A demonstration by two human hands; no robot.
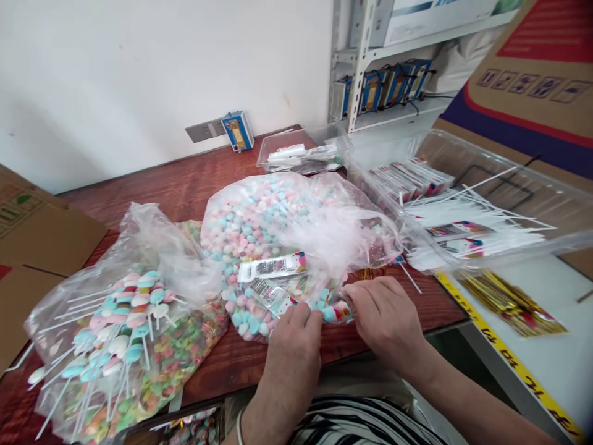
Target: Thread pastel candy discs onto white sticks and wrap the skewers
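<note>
My left hand (296, 340) is closed, its fingers curled at the left end of a small clear candy packet (339, 311) with colourful printing and blue and pink pieces. At the packet's right end, my right hand (386, 318) is closed in a pinch. Just beyond lies a large clear bag of pastel marshmallows (252, 222). Two flat silver-and-white printed wrappers rest on this bag, an upper wrapper (273, 267) and a lower wrapper (269, 295) close to my left fingers. What the fingertips cover is hidden.
Marshmallow sticks (134, 303) lie on a bag of gummy rings (180, 352) at left. A clear tub (523, 247) at right holds white sticks and wrappers. Behind stands a smaller tub (266, 151). Gold twist ties (514, 303) lie at right; cardboard boxes flank the table (152, 182).
</note>
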